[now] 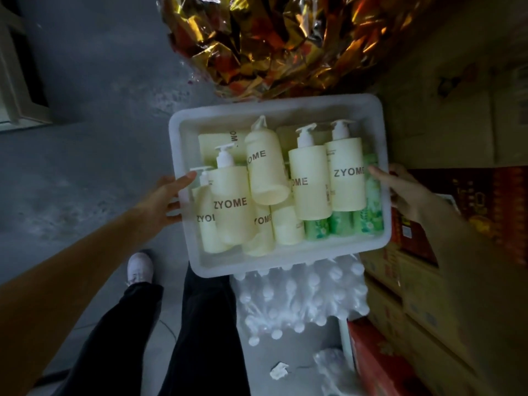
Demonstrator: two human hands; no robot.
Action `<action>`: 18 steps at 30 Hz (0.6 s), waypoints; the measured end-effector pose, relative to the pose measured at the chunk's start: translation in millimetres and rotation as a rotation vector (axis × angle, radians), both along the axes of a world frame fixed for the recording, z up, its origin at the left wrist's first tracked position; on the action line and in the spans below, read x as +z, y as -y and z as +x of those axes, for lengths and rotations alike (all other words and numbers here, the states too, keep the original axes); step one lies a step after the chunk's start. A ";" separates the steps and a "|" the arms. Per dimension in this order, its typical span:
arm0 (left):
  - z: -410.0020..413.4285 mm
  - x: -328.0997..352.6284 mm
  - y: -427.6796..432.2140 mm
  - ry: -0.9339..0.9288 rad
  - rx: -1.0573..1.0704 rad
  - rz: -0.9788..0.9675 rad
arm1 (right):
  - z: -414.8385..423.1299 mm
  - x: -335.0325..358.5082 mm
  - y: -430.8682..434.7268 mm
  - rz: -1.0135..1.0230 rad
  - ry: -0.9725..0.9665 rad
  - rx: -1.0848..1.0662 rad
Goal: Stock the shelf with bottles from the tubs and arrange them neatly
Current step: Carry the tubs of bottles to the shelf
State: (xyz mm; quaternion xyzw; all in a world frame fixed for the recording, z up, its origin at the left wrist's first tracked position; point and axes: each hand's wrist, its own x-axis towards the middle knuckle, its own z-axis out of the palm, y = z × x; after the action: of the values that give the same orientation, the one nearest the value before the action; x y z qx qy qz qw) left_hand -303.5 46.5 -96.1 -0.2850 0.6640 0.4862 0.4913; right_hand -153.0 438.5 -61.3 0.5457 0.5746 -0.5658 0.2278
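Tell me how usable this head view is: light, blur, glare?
Head view: dim overall, yet the white tub and ZYOME pump bottles read clearly; right hand and cardboard boxes at the right edge are smeared; gold foil wrap glints with glare; wide-angle stretch bends the frame edges.

white rectangular plastic tub (281, 105): interior packed with lying pale yellow pump bottles (231, 204) and green patterned bottles (370, 201); bare strip only along its far wall and far-left corner. crinkled gold foil bundle (271, 38) crowds the far rim, stacked cardboard boxes (445, 124) the right rim, shrink-wrapped clear bottles (300, 295) lie under the near rim. grey concrete floor (85, 167) left of the tub open.
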 end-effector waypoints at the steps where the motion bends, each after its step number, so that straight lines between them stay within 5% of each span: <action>1: 0.4 -2.0 -1.0 -0.007 0.009 -0.011 | 1.2 0.3 0.3 0.009 -0.010 -0.019; 11: -14.9 18.7 41.6 -0.069 0.035 -0.073 | 34.2 12.8 72.5 0.033 -0.041 -0.193; 18: 2.8 70.7 149.5 -0.090 0.083 -0.119 | 16.7 55.2 169.8 0.007 -0.035 -0.100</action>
State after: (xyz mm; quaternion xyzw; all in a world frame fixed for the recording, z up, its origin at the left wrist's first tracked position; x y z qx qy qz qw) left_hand -300.7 -103.0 -25.3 -0.3188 0.7009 0.4780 0.4225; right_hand -136.3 268.7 -6.1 0.5646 0.5523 -0.5839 0.1876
